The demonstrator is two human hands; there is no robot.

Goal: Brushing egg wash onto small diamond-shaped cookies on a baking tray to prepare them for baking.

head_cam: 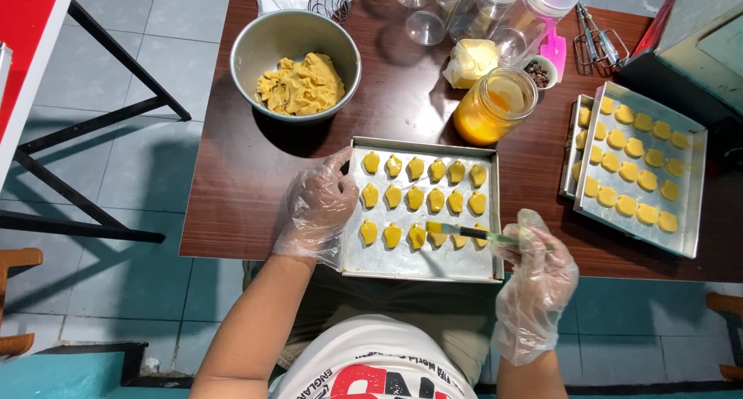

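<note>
A metal baking tray [387, 256] lies at the table's near edge with three rows of small yellow dough pieces [416, 198]. My left hand [319, 205], in a clear plastic glove, rests on the tray's left rim. My right hand [534, 271], also gloved, holds a green-handled pastry brush [464, 231] whose tip touches the dough pieces in the nearest row. A glass jar of yellow liquid [494, 105] stands just beyond the tray.
A metal bowl [255, 51] with yellow dough [302, 83] sits at the back left. A second tray [689, 213] of dough pieces lies on the right. Clear plastic jars [480, 4], a butter block [470, 61], a small cup of chocolate chips [537, 72], beaters [597, 41] crowd the back.
</note>
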